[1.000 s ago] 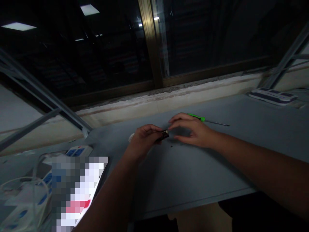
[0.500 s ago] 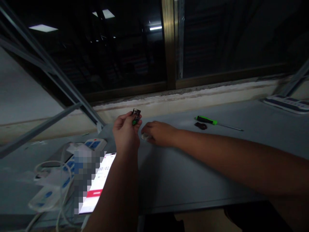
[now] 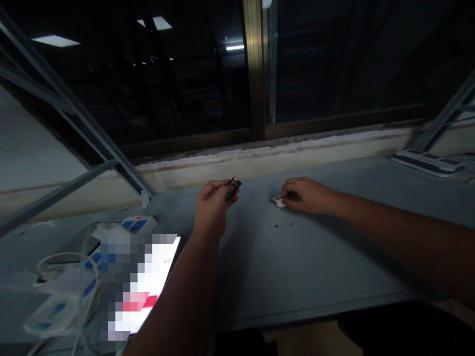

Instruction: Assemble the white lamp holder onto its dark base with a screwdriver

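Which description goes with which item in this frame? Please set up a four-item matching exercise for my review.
Items:
1. Left hand
2. Right hand
3. Small dark electronic part
4. Power strip

Descriptions:
A. Touching a small white piece on the grey table
B. White and blue, with a red switch
C. Raised above the table, pinching a small object
D. Dark with a green bit

Right pairs: 1-C, 2-A, 3-D, 4-B
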Demonstrator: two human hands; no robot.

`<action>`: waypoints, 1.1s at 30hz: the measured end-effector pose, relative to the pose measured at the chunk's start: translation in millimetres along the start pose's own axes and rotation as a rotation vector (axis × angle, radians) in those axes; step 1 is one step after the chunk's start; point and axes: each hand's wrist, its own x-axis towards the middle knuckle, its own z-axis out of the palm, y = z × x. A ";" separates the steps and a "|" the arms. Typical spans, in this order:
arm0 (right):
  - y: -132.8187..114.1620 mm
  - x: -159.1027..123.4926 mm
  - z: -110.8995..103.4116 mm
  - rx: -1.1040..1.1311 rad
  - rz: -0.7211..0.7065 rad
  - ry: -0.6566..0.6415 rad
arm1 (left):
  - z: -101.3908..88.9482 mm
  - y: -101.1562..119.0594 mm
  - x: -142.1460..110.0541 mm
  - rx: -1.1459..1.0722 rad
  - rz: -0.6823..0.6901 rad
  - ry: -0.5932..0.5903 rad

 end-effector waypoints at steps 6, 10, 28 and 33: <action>9.9 -30.3 -14.7 -0.018 -0.099 -0.017 | 8.8 -11.1 -4.0 0.155 -0.183 -0.141; 24.9 -40.4 -19.0 -0.060 -0.021 0.116 | 12.1 -15.7 -5.1 0.251 -0.249 -0.169; 41.2 -54.4 -6.4 0.620 0.218 0.250 | 24.2 -13.9 -22.1 0.195 -0.412 -0.313; 38.9 -54.2 -9.9 1.092 0.254 0.244 | 23.4 -16.9 -23.2 0.152 -0.410 -0.335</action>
